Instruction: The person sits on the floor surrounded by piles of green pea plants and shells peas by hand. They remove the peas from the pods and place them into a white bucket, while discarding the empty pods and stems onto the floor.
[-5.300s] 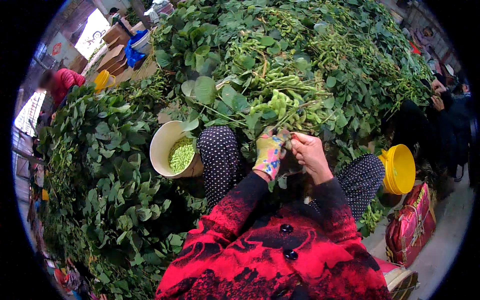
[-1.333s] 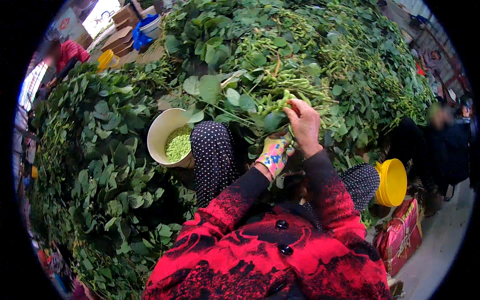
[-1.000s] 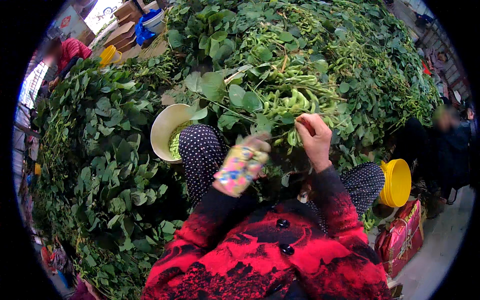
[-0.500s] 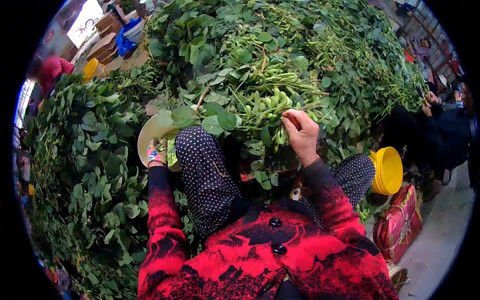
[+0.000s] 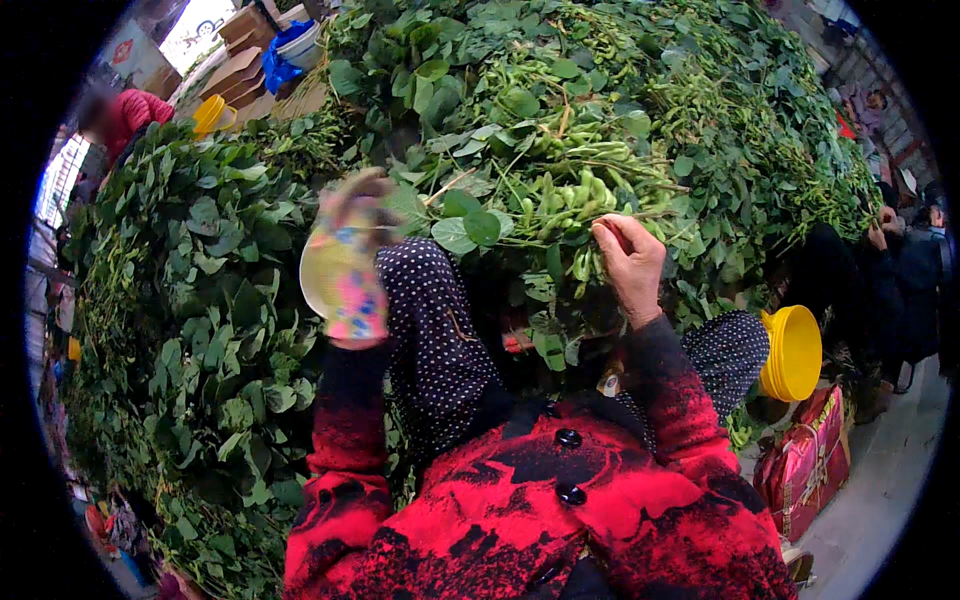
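My left hand (image 5: 350, 265), in a flower-patterned glove, is raised over the pale bucket (image 5: 312, 285) beside my left knee. Its fingers are smeared by motion, and the glove hides much of the bucket. My bare right hand (image 5: 635, 265) is closed in a pinch in front of my right knee, with something dark red showing between the fingers. It is close to a bunch of green bean pods (image 5: 575, 195) on leafy stems. What the right fingers grip, I cannot make out.
Heaped bean plants (image 5: 200, 340) surround me on the left and ahead. A yellow bucket (image 5: 795, 352) and a red bag (image 5: 805, 460) stand at my right. Another person (image 5: 135, 115) is at the far left; a dark-clothed person (image 5: 895, 275) sits at the right.
My left hand has lifted out of the pale bucket and moved up, towards the pods. My right hand stays closed beside the bean pods. The whole view has shifted slightly.
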A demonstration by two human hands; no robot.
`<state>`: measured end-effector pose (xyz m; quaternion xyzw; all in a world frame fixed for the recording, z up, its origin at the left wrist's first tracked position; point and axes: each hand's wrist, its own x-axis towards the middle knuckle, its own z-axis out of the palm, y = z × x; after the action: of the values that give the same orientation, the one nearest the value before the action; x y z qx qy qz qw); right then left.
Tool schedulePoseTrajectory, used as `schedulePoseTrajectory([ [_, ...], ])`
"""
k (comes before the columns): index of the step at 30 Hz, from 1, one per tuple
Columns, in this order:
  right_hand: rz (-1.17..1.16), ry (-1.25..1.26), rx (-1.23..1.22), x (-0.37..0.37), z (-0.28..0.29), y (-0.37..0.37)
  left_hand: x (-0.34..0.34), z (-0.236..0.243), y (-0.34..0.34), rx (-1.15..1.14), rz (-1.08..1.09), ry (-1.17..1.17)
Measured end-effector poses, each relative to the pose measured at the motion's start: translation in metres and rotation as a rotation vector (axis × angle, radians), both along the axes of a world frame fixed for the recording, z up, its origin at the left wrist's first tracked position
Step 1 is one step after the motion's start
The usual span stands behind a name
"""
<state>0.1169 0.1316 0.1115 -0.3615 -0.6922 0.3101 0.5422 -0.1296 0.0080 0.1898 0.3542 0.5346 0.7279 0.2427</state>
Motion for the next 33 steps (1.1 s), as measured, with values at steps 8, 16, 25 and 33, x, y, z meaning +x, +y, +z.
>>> schedulePoseTrajectory([
  [8, 0.046, -0.079, -0.130, 0.004, 0.011, 0.005, 0.130, -0.071, 0.062, -0.193, -0.314, 0.494],
  [16, 0.039, -0.131, -0.047, 0.005, 0.017, 0.006, 0.129, -0.087, 0.067, -0.450, -0.488, -0.524],
  [25, 0.044, -0.152, 0.044, 0.000, 0.013, -0.001, 0.118, -0.088, 0.100, -0.579, -0.501, -0.567],
  [33, 0.042, -0.234, 0.174, -0.004, -0.003, -0.027, 0.117, -0.103, 0.105, -0.465, -0.534, -0.464],
])
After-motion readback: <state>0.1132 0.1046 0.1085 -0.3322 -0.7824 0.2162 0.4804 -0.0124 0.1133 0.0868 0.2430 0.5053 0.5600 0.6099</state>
